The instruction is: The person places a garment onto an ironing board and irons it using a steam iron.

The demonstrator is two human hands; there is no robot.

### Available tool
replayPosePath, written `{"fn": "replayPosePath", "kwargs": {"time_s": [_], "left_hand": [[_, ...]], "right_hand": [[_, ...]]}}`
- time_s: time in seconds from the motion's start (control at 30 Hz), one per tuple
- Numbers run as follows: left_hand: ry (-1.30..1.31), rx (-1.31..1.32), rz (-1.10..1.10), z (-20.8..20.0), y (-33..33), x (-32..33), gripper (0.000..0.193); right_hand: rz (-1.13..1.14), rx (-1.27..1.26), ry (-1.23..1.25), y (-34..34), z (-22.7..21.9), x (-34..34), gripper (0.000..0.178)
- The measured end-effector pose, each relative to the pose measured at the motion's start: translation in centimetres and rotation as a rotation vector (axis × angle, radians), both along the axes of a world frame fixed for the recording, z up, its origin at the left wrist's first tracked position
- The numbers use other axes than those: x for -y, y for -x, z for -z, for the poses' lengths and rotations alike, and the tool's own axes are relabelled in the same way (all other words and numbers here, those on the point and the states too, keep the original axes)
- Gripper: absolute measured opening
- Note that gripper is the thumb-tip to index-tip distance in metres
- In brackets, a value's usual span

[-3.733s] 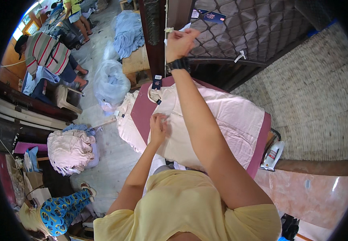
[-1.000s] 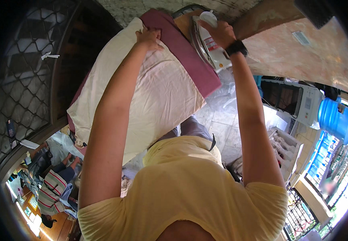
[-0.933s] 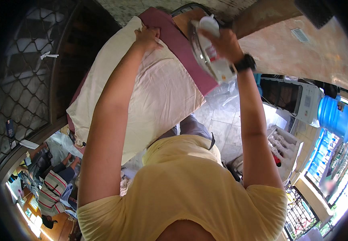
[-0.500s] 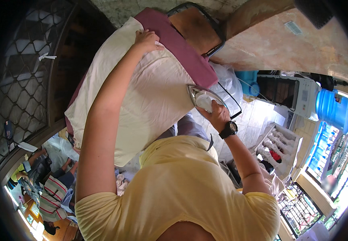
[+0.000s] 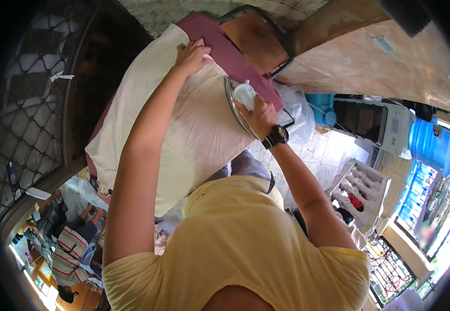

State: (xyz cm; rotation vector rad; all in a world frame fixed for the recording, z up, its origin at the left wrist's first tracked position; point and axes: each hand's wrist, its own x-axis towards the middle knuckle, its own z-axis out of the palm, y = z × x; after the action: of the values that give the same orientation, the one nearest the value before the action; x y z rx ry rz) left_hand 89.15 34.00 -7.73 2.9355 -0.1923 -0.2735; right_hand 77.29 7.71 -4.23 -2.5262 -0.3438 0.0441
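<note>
A cream cloth [image 5: 152,135] lies spread over a board with a maroon cover [image 5: 209,32]. My left hand [image 5: 192,58] reaches to the far edge of the cloth, its fingers bent and a bit of fabric pinched by the thumb. My right hand [image 5: 262,118] is wrapped around the handle of a clothes iron [image 5: 244,95] with a pale top and shiny metal rim. The iron is at the right edge of the cloth, over the fabric and close to the maroon strip. Its soleplate faces away from view, tilted to the left.
A chair with a brown panel [image 5: 256,41] stands beyond the board. To the right are clear plastic wrapping [image 5: 297,111], a white appliance [image 5: 397,129], a blue water container [image 5: 432,145] and a white baluster rail [image 5: 360,189]. A dark lattice door [image 5: 33,98] stands left. Another person [image 5: 74,249] is at lower left.
The iron and my right hand have moved left and away from me, onto the cloth, and the iron has turned. My left hand stays near the far edge, its fingers more bent.
</note>
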Motion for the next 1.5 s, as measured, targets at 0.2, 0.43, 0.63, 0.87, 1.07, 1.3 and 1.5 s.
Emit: {"fn": "replayPosePath", "kwargs": {"time_s": [0.2, 0.43, 0.63, 0.87, 1.07, 1.3, 1.5], "left_hand": [[0.053, -0.021, -0.007, 0.6, -0.5, -0.8, 0.029], [0.109, -0.086, 0.014, 0.3, -1.1, -1.0, 0.032], [0.111, -0.061, -0.003, 0.7, -0.8, -1.1, 0.033], [0.068, -0.132, 0.004, 0.4, -1.4, -1.0, 0.034], [0.053, -0.142, 0.004, 0.5, -1.7, -1.3, 0.034], [0.079, -0.158, 0.007, 0.0, -1.5, -1.0, 0.036], [0.111, -0.087, 0.029, 1.0, -1.6, -1.7, 0.035]], "right_hand": [[-0.01, -0.06, -0.028, 3.7, 1.3, 4.7, 0.052], [-0.056, 0.005, -0.052, 2.6, 2.0, 4.0, 0.052], [-0.034, -0.051, -0.006, -0.1, 0.2, 1.1, 0.05], [0.032, -0.258, -0.046, 6.0, 0.6, 7.0, 0.051], [0.039, -0.143, 0.044, -1.0, -0.2, -0.3, 0.055], [0.026, -0.198, -0.076, 5.4, 0.7, 5.9, 0.051], [0.038, -0.133, 0.026, -0.5, -0.9, -0.2, 0.055]]}}
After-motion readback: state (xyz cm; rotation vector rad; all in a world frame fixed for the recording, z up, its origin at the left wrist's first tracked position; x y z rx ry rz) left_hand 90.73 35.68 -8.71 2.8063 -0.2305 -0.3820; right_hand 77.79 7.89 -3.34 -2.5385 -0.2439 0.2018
